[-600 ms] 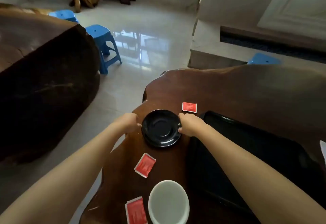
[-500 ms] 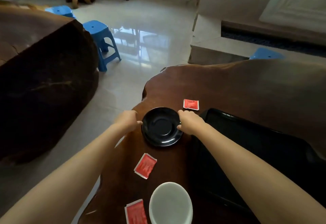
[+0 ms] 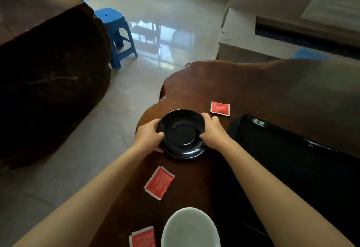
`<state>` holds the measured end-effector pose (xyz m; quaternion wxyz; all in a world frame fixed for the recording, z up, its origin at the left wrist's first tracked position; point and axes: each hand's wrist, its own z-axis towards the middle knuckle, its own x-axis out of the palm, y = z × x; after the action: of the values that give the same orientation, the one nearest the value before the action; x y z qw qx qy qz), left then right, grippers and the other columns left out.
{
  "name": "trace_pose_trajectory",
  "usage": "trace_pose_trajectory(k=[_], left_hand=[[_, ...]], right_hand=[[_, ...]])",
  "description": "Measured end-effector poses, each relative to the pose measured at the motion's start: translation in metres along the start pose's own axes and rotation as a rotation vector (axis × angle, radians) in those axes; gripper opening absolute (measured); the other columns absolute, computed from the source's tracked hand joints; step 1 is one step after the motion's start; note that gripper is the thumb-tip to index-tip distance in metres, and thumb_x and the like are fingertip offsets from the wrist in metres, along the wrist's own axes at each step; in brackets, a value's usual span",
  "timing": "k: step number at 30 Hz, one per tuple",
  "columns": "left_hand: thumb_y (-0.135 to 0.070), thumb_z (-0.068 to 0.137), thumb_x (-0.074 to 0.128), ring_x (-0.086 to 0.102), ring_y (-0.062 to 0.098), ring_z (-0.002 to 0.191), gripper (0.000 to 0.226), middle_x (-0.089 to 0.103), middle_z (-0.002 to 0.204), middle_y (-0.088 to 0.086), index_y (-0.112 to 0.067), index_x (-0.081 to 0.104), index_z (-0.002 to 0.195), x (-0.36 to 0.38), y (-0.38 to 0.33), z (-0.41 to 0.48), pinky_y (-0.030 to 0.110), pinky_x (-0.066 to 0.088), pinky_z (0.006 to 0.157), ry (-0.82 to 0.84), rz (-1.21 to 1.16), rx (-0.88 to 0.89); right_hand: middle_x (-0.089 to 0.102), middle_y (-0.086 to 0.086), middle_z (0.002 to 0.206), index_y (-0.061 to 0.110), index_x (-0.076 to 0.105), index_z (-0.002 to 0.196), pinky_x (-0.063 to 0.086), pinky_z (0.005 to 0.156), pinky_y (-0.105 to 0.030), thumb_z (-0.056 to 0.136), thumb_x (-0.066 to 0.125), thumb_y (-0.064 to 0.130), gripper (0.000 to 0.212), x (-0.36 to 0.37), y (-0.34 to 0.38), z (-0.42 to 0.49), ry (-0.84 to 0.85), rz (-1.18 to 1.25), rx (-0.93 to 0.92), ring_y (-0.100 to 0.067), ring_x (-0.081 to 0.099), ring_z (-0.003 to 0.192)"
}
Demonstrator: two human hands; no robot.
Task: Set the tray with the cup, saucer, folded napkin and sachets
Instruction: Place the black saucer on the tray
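Observation:
A black saucer (image 3: pixel 182 134) sits near the left edge of the dark wooden table (image 3: pixel 263 83). My left hand (image 3: pixel 149 135) grips its left rim and my right hand (image 3: pixel 213 132) grips its right rim. The black tray (image 3: pixel 292 161) lies to the right of the saucer. A white cup (image 3: pixel 191 229) stands at the bottom, close to me. Three red sachets lie on the table: one behind the saucer (image 3: pixel 220 108), one in front of it (image 3: pixel 159 182), one at the bottom edge (image 3: pixel 143 238). No napkin is in view.
The table's irregular left edge drops to a glossy tiled floor (image 3: pixel 155 38). A large dark wooden block (image 3: pixel 48 67) stands on the left. Blue plastic stools (image 3: pixel 115 30) stand beyond it, and another blue stool (image 3: pixel 309 54) shows behind the table.
Both hands have closed further round the saucer's rim, fingers now wrapping its edges. The saucer appears slightly tilted or lifted at the near side.

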<state>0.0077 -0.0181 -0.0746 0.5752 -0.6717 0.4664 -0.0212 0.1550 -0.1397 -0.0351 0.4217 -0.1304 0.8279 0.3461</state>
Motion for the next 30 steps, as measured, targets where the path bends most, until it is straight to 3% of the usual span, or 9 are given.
trace_pose_trajectory(k=[3, 6, 10, 12, 16, 19, 21, 24, 30], left_hand=[[-0.002, 0.088, 0.054, 0.055, 0.013, 0.069, 0.046, 0.055, 0.092, -0.004, -0.017, 0.049, 0.131, 0.004, -0.002, -0.006, 0.025, 0.054, 0.041, -0.027, -0.164, -0.034], [0.001, 0.087, 0.056, 0.057, 0.016, 0.072, 0.045, 0.058, 0.093, 0.001, -0.016, 0.053, 0.128, 0.0, -0.012, -0.015, 0.026, 0.054, 0.04, -0.03, -0.282, -0.069], [0.002, 0.085, 0.058, 0.064, 0.03, 0.089, 0.045, 0.063, 0.113, 0.01, -0.014, 0.054, 0.127, -0.011, -0.035, -0.027, 0.038, 0.059, 0.058, -0.046, -0.372, -0.014], [0.001, 0.085, 0.059, 0.065, 0.031, 0.091, 0.044, 0.064, 0.113, 0.011, -0.012, 0.055, 0.126, -0.01, -0.053, -0.033, 0.041, 0.06, 0.065, -0.016, -0.397, 0.011], [-0.007, 0.087, 0.059, 0.066, 0.027, 0.089, 0.039, 0.065, 0.11, 0.01, -0.01, 0.054, 0.126, 0.017, -0.099, -0.053, 0.028, 0.059, 0.056, 0.128, -0.436, 0.04], [-0.005, 0.086, 0.061, 0.067, 0.017, 0.076, 0.032, 0.067, 0.097, 0.008, -0.003, 0.057, 0.118, 0.036, -0.121, -0.061, 0.021, 0.055, 0.048, 0.172, -0.434, 0.049], [0.006, 0.082, 0.061, 0.068, 0.021, 0.075, 0.036, 0.067, 0.098, 0.012, -0.002, 0.058, 0.117, 0.061, -0.136, -0.067, 0.023, 0.056, 0.05, 0.215, -0.454, 0.017], [0.019, 0.077, 0.058, 0.066, 0.033, 0.094, 0.047, 0.064, 0.111, 0.018, -0.002, 0.058, 0.119, 0.105, -0.146, -0.073, 0.034, 0.059, 0.067, 0.243, -0.536, -0.132], [0.02, 0.074, 0.06, 0.064, 0.032, 0.098, 0.039, 0.062, 0.112, 0.022, 0.002, 0.063, 0.109, 0.164, -0.139, -0.07, 0.035, 0.057, 0.074, 0.186, -0.568, -0.347]], right_hand=[[0.041, -0.015, 0.131, 0.019, 0.031, 0.14, 0.042, 0.08, -0.028, 0.086, 0.057, 0.0, 0.062, 0.0, -0.008, -0.004, -0.059, 0.122, -0.031, -0.029, 0.05, 0.11], [0.046, -0.013, 0.134, 0.016, 0.037, 0.139, 0.043, 0.091, -0.03, 0.083, 0.058, -0.004, 0.064, -0.003, -0.013, -0.008, -0.114, 0.198, -0.069, -0.029, 0.048, 0.119], [0.057, -0.008, 0.127, 0.013, 0.048, 0.132, 0.043, 0.086, -0.023, 0.078, 0.062, -0.006, 0.059, -0.018, -0.016, -0.017, -0.252, 0.375, -0.159, -0.022, 0.053, 0.114], [0.059, -0.004, 0.126, 0.013, 0.051, 0.131, 0.046, 0.092, -0.026, 0.076, 0.065, -0.004, 0.059, -0.032, -0.025, -0.024, -0.296, 0.468, -0.157, -0.022, 0.055, 0.114], [0.062, -0.002, 0.122, 0.014, 0.051, 0.132, 0.049, 0.087, -0.025, 0.078, 0.066, -0.002, 0.058, -0.061, -0.07, -0.046, -0.416, 0.586, -0.096, -0.015, 0.06, 0.104], [0.06, -0.007, 0.127, 0.012, 0.05, 0.132, 0.046, 0.098, -0.032, 0.079, 0.067, 0.0, 0.057, -0.067, -0.093, -0.055, -0.477, 0.588, -0.032, -0.018, 0.057, 0.114], [0.059, -0.008, 0.128, 0.011, 0.05, 0.132, 0.045, 0.099, -0.032, 0.079, 0.067, 0.0, 0.056, -0.075, -0.117, -0.064, -0.54, 0.568, 0.02, -0.02, 0.056, 0.116], [0.06, -0.008, 0.128, 0.012, 0.052, 0.131, 0.045, 0.095, -0.028, 0.078, 0.068, 0.001, 0.056, -0.084, -0.153, -0.074, -0.618, 0.533, 0.092, -0.02, 0.057, 0.116], [0.061, -0.008, 0.126, 0.009, 0.053, 0.129, 0.041, 0.094, -0.024, 0.079, 0.068, 0.0, 0.053, -0.077, -0.198, -0.081, -0.615, 0.522, 0.201, -0.019, 0.057, 0.115]])
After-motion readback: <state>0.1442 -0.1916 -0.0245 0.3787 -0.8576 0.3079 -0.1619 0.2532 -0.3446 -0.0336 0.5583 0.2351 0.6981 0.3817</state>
